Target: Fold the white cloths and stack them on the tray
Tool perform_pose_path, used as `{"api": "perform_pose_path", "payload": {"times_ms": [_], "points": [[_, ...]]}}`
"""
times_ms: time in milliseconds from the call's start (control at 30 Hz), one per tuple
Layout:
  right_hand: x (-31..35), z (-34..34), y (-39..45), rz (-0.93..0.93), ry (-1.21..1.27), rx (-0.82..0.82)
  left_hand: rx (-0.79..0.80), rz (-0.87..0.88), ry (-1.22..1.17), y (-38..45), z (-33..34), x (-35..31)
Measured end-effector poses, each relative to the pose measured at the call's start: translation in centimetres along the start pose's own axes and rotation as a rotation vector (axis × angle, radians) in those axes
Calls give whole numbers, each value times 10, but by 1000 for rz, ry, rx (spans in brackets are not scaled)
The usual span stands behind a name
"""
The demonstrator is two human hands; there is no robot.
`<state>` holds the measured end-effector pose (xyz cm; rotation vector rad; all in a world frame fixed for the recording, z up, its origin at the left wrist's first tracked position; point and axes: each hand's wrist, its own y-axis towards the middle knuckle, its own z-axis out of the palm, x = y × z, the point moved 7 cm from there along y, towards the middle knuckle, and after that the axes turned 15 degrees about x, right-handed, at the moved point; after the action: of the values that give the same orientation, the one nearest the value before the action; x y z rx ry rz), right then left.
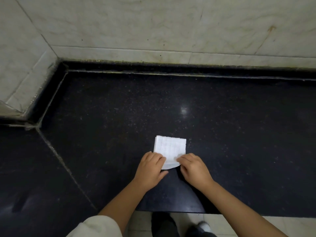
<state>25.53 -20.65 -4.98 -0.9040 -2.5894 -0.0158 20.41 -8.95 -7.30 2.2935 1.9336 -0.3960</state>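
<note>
A folded white cloth [170,148] lies flat on the black stone counter [222,134], just below the middle of the frame. The left hand [150,170] pinches its lower left corner with curled fingers; the right hand [194,167] grips the lower right edge likewise. Pale tiled wall [153,23] fills the top.
</note>
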Motion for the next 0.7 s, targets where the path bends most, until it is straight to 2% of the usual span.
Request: {"api": "perform_pose_path", "payload": {"times_ms": [133,267,467,567,700], "points": [[-26,-35,-33,29,-5,-44,12,94,111,27,-8,-35],[-88,-95,-96,130,7,-37,1,373,266,88,-37,-123],[-207,-200,-274,371,90,-109,18,696,376,171,-64,-347],[-259,-253,-376,475,99,-192,39,819,298,201,-69,-470],[-321,-322,-499,662,161,-258,63,841,111,234,-87,-612]]}}
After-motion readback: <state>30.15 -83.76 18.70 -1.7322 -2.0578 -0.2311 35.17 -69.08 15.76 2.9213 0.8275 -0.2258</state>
